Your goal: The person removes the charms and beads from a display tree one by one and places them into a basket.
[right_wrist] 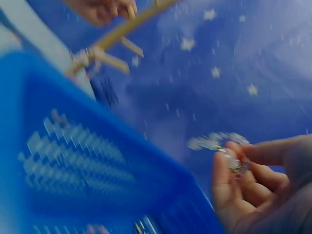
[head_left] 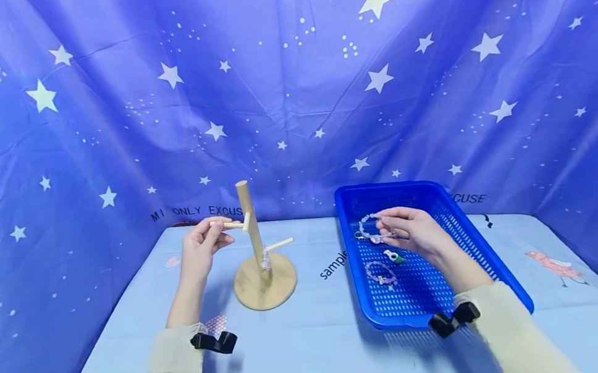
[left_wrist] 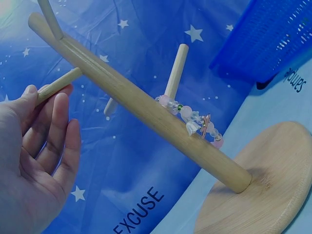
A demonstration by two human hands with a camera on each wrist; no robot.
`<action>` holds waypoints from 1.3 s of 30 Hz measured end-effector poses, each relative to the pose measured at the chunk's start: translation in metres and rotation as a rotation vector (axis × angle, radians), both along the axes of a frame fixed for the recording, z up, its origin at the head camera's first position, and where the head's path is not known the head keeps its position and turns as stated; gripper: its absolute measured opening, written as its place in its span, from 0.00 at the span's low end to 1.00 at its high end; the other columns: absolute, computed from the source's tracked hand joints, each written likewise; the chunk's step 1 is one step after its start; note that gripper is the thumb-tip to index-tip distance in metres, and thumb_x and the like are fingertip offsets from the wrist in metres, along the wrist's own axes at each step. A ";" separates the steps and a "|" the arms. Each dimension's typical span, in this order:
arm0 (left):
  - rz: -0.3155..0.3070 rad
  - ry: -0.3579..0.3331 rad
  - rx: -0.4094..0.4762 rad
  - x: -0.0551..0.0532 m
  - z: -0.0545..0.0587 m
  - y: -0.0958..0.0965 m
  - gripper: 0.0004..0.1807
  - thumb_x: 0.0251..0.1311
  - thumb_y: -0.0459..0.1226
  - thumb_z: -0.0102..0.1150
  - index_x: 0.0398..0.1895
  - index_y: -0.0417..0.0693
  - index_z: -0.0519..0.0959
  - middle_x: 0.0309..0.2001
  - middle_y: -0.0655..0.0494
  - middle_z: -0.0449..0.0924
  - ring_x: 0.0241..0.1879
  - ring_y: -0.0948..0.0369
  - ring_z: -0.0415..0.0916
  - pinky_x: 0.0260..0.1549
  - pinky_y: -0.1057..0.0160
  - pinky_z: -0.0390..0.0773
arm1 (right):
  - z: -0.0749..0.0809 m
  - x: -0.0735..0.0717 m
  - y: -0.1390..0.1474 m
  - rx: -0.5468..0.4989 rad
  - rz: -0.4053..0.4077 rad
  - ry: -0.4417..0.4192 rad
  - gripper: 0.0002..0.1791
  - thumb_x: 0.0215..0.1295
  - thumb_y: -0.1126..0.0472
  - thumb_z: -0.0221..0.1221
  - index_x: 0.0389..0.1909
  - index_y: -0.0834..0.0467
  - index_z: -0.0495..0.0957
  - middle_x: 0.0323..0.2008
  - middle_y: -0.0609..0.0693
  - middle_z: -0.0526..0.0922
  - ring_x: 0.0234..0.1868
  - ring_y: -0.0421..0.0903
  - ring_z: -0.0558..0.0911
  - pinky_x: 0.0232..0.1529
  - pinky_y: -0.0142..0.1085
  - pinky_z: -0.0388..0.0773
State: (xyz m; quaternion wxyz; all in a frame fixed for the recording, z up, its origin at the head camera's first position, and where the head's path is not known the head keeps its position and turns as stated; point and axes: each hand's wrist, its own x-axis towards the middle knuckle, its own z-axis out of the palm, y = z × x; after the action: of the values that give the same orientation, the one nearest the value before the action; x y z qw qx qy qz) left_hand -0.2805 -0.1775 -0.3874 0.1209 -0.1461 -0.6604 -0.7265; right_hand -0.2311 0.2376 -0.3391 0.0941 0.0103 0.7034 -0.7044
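Observation:
A wooden stand [head_left: 253, 235] with a round base and several pegs stands upright at the left of the table. My left hand [head_left: 206, 244] pinches one of its upper pegs [left_wrist: 59, 87] between thumb and fingers. On a lower peg hangs a pink and clear beaded bracelet [left_wrist: 190, 117], resting against the post. Above the blue basket, my right hand [head_left: 413, 231] pinches a pale beaded bracelet [head_left: 366, 225], whose loop hangs toward the stand. In the right wrist view this bracelet [right_wrist: 209, 142] is blurred, and the fingers hide part of it.
The blue plastic basket [head_left: 355, 267] stands at the right of the table. Inside lie a purple beaded bracelet [head_left: 381, 273] and a small white and green item [head_left: 394, 256]. A blue star-printed curtain [head_left: 287, 88] closes off the back.

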 end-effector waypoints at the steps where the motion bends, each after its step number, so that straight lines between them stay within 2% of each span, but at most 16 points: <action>1: 0.001 0.003 -0.003 0.000 0.000 0.000 0.10 0.75 0.38 0.50 0.40 0.57 0.82 0.34 0.69 0.87 0.28 0.70 0.82 0.42 0.71 0.87 | -0.001 -0.003 0.006 0.036 0.031 -0.014 0.14 0.75 0.62 0.54 0.56 0.63 0.75 0.34 0.41 0.86 0.36 0.35 0.85 0.46 0.30 0.88; 6: 0.003 -0.002 0.003 0.001 -0.001 0.000 0.11 0.75 0.38 0.49 0.40 0.59 0.82 0.34 0.69 0.87 0.28 0.70 0.82 0.42 0.71 0.87 | -0.008 -0.015 0.032 0.221 0.160 -0.079 0.21 0.76 0.63 0.51 0.63 0.72 0.67 0.35 0.42 0.84 0.36 0.36 0.84 0.46 0.31 0.88; 8: -0.008 -0.008 0.007 0.001 0.000 0.001 0.11 0.75 0.37 0.49 0.40 0.60 0.82 0.34 0.70 0.87 0.29 0.70 0.82 0.42 0.71 0.87 | -0.013 -0.018 0.042 0.281 0.202 -0.118 0.21 0.76 0.63 0.51 0.62 0.73 0.68 0.34 0.43 0.84 0.35 0.36 0.84 0.45 0.31 0.88; 11: -0.007 -0.016 0.008 0.001 0.000 0.001 0.10 0.75 0.37 0.50 0.40 0.58 0.82 0.34 0.69 0.86 0.29 0.70 0.82 0.42 0.71 0.87 | -0.021 -0.021 0.054 0.357 0.306 -0.186 0.19 0.76 0.63 0.51 0.59 0.73 0.71 0.33 0.44 0.83 0.33 0.37 0.82 0.41 0.30 0.88; 14: -0.003 -0.016 -0.002 0.001 0.001 0.002 0.09 0.75 0.38 0.50 0.43 0.52 0.82 0.34 0.69 0.86 0.28 0.70 0.82 0.41 0.71 0.88 | -0.030 -0.022 0.062 0.408 0.411 -0.270 0.16 0.75 0.64 0.51 0.55 0.72 0.74 0.31 0.46 0.82 0.30 0.37 0.81 0.37 0.30 0.87; 16: -0.005 -0.013 -0.006 0.000 0.001 0.001 0.10 0.75 0.38 0.50 0.44 0.47 0.82 0.34 0.69 0.86 0.29 0.70 0.82 0.42 0.70 0.88 | -0.033 -0.021 0.064 0.460 0.449 -0.323 0.14 0.74 0.65 0.51 0.52 0.71 0.76 0.30 0.47 0.82 0.29 0.38 0.80 0.35 0.30 0.87; 19: -0.011 -0.004 -0.002 -0.001 0.000 0.001 0.11 0.75 0.38 0.50 0.45 0.45 0.82 0.34 0.67 0.87 0.29 0.69 0.82 0.42 0.70 0.88 | -0.036 -0.020 0.063 0.556 0.449 -0.375 0.11 0.74 0.66 0.51 0.47 0.67 0.79 0.30 0.49 0.83 0.29 0.40 0.80 0.36 0.33 0.87; 22: -0.008 -0.004 0.001 -0.002 0.000 0.001 0.10 0.75 0.38 0.50 0.43 0.49 0.82 0.34 0.67 0.87 0.28 0.70 0.82 0.41 0.70 0.88 | -0.038 -0.020 0.062 0.637 0.419 -0.388 0.10 0.74 0.65 0.51 0.45 0.65 0.80 0.31 0.50 0.83 0.30 0.42 0.80 0.38 0.37 0.88; 25: -0.001 -0.012 -0.004 -0.001 0.001 0.001 0.09 0.75 0.38 0.50 0.41 0.55 0.82 0.34 0.70 0.87 0.28 0.70 0.82 0.40 0.71 0.88 | -0.041 -0.021 0.063 0.669 0.377 -0.382 0.11 0.75 0.63 0.52 0.46 0.65 0.80 0.33 0.51 0.84 0.32 0.44 0.81 0.39 0.40 0.88; 32: -0.001 -0.016 -0.012 -0.002 0.003 0.002 0.09 0.75 0.38 0.51 0.40 0.56 0.82 0.34 0.70 0.86 0.28 0.70 0.82 0.40 0.71 0.87 | -0.038 -0.023 0.071 0.730 0.319 -0.291 0.18 0.77 0.62 0.46 0.57 0.69 0.72 0.50 0.63 0.81 0.48 0.55 0.82 0.47 0.49 0.88; 35: 0.001 -0.020 -0.009 -0.003 0.002 0.002 0.10 0.75 0.38 0.51 0.39 0.59 0.82 0.34 0.70 0.86 0.28 0.70 0.82 0.40 0.71 0.87 | -0.035 -0.023 0.071 0.740 0.287 -0.247 0.20 0.79 0.61 0.43 0.59 0.72 0.70 0.54 0.68 0.79 0.51 0.58 0.82 0.49 0.51 0.87; 39: -0.002 -0.019 -0.005 -0.003 0.001 0.001 0.10 0.75 0.37 0.50 0.39 0.59 0.82 0.34 0.70 0.86 0.28 0.70 0.82 0.40 0.71 0.88 | -0.029 -0.024 0.070 0.702 0.240 -0.211 0.22 0.80 0.59 0.43 0.60 0.73 0.68 0.55 0.70 0.79 0.51 0.58 0.82 0.51 0.51 0.86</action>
State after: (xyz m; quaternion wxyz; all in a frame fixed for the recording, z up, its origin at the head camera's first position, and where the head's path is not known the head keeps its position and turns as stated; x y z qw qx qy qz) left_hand -0.2833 -0.1761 -0.3866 0.1137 -0.1402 -0.6634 -0.7262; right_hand -0.2551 0.3080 -0.3684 0.2385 0.0319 0.8844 -0.4000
